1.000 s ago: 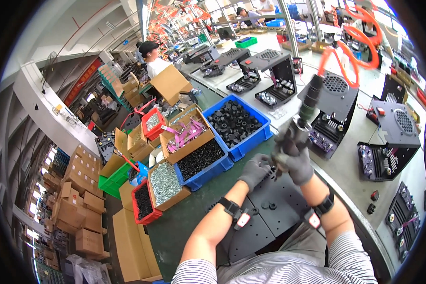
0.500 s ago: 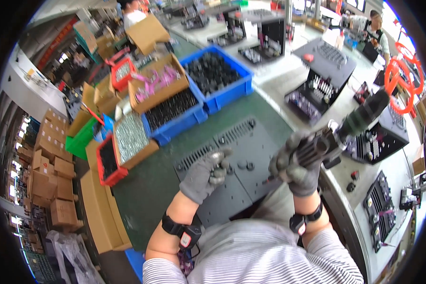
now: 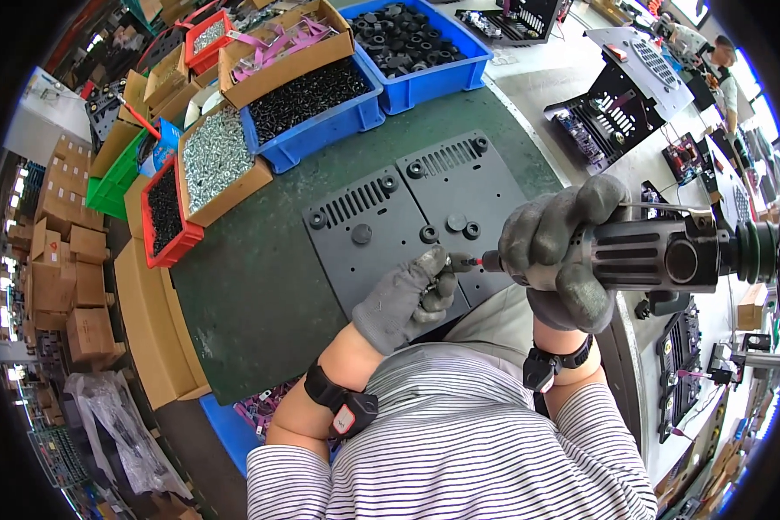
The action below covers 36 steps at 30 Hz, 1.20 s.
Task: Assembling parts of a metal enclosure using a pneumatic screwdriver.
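My right hand, in a grey glove, is wrapped round a black power screwdriver, held level with its red-tipped bit pointing left. My left hand, also gloved, is closed, pinching a small silvery screw right at the bit's tip. Below and beyond my hands, two dark metal plates lie side by side on the green table. Round black feet stand on them, among them a ringed foot and another ringed foot. A flat black disc lies on the left plate.
Beyond the plates stand a blue bin of black feet and another blue bin of black screws. Left of them are a cardboard box of silver screws and a red bin. Dark metal housings stand on the bench at right.
The screwdriver has swung from slanting up and away to level, its bit coming to my left hand's fingertips. My left hand has moved right and nearer. The view has tilted down.
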Available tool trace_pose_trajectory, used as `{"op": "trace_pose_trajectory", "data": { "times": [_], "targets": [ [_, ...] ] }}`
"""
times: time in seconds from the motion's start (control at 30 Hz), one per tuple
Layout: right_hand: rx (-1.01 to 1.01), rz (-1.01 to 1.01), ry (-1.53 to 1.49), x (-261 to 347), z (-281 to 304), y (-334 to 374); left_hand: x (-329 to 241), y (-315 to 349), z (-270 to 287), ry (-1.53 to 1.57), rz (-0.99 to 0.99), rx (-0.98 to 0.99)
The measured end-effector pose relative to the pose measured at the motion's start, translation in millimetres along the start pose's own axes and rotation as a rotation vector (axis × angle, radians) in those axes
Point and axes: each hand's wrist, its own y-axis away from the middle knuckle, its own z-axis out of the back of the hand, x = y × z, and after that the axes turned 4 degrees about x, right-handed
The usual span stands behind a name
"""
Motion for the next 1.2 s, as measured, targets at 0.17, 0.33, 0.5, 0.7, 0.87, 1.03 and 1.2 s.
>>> {"op": "trace_pose_trajectory", "data": {
  "times": [0.17, 0.33, 0.5, 0.7, 0.87, 1.03, 1.2],
  "targets": [
    [0.095, -0.002, -0.021, -7.1, 3.1, -1.9, -2.3, 2.0, -14.0, 0.041, 0.04, -0.086],
    [0.067, 0.023, 0.007, -9.9, 9.4, -0.3, 7.0, -6.9, -1.5, 0.155, 0.051, 0.031],
    [-0.005, 0.141, 0.124, -1.0, 22.7, 0.5, -0.1, -5.7, -16.4, -0.822, -0.222, -0.137],
    [-0.225, 0.13, 0.209, 20.9, 60.6, 19.8, -23.6, -38.2, -24.0, -2.113, -0.403, -0.349],
    [-0.265, 0.097, 0.217, 41.3, 86.2, 34.8, -18.6, -71.2, -36.2, -2.359, -0.044, -0.375],
    [-0.321, 0.124, 0.276, 59.2, 99.2, 40.2, -2.9, -90.3, -47.9, -2.158, -0.166, -0.103],
    [-0.378, 0.131, 0.328, 51.2, 100.2, 36.6, 21.9, -116.7, -56.8, -2.017, -0.037, -0.005]
  ]
}}
